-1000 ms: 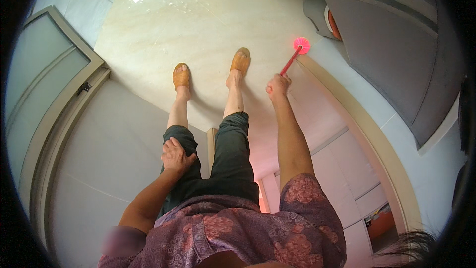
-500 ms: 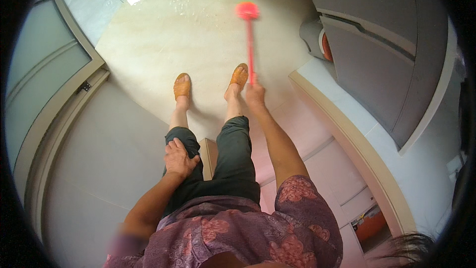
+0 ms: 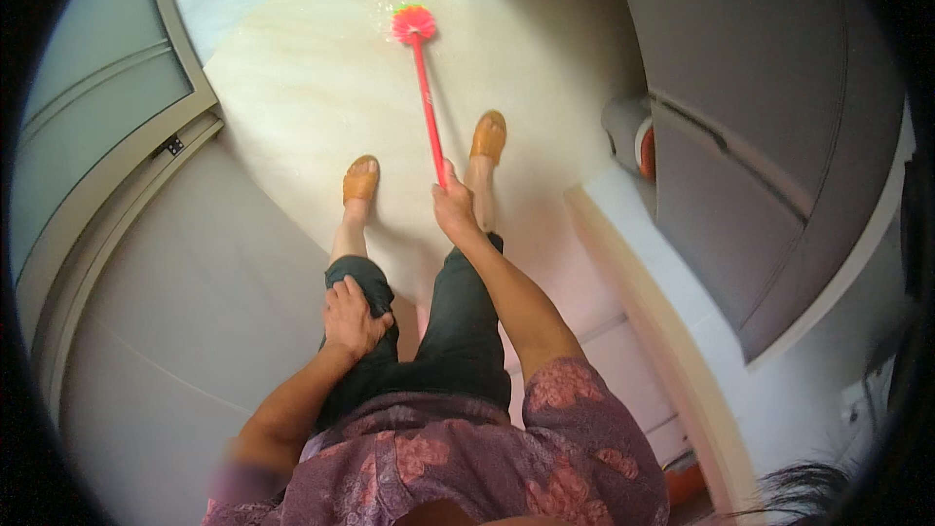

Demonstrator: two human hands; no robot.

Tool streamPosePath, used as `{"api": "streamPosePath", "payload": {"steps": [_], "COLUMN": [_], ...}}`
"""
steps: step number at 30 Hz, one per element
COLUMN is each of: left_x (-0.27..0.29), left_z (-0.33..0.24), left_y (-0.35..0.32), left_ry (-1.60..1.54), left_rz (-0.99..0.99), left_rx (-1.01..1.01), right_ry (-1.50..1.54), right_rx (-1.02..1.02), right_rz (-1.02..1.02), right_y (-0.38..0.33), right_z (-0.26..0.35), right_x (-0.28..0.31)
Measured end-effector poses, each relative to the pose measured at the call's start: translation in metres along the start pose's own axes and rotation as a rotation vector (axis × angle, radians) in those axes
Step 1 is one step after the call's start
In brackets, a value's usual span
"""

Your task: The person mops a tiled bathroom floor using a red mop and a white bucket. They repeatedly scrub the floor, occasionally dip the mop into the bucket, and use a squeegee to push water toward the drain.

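The right hand (image 3: 454, 206) is closed around the near end of a long, thin red plastic handle that ends in a round pink-bristled brush head (image 3: 414, 23). The fingers are wrapped tight on the stick, and the arm reaches forward and down from the lower middle of the view. From the hand the red handle (image 3: 425, 97) runs straight away from the person, slightly to their left, so the brush head lies well ahead of the hand, out past both feet. The head sits on or just over the pale, glossy cream floor (image 3: 292, 68); whether the bristles touch it cannot be told.

The left hand (image 3: 353, 317) rests on the left thigh, its fingers curled and pressed against the dark green trouser leg (image 3: 355, 278), gripping the cloth loosely. It is well apart from the brush.

The person stands with two tan open-toed sandals on the floor: the left sandal (image 3: 360, 179) lies to the left of the handle, and the right sandal (image 3: 489, 135) lies just to the right of it, so the stick passes between the feet. A purple flowered top (image 3: 487, 458) fills the bottom of the view.

To the left stands a grey-framed glass door (image 3: 107, 127). To the right is a white ledge (image 3: 633, 263) beneath a large grey cabinet (image 3: 760, 136).
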State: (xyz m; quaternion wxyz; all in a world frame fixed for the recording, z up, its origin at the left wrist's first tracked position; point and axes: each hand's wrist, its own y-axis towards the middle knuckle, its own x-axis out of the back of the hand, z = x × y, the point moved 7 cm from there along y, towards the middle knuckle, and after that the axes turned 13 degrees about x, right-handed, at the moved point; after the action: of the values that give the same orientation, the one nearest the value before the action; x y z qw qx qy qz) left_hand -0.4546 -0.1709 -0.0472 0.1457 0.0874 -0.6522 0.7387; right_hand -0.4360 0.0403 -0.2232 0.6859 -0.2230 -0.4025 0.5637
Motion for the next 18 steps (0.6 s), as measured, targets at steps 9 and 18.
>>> {"api": "streamPosePath", "payload": {"steps": [9, 18], "left_x": [-0.030, -0.054], "left_z": [-0.022, -0.022], "left_y": [-0.002, -0.004], "left_ry": [-0.106, -0.243], "left_rz": [-0.068, -0.060], "left_rx": [0.163, 0.212], "right_ry": [-0.041, -0.529], "right_rx": [0.000, 0.099], "right_rz": [-0.586, 0.070], "right_y": [0.137, 0.075], "right_z": [0.010, -0.014], "right_x": [0.236, 0.100]}}
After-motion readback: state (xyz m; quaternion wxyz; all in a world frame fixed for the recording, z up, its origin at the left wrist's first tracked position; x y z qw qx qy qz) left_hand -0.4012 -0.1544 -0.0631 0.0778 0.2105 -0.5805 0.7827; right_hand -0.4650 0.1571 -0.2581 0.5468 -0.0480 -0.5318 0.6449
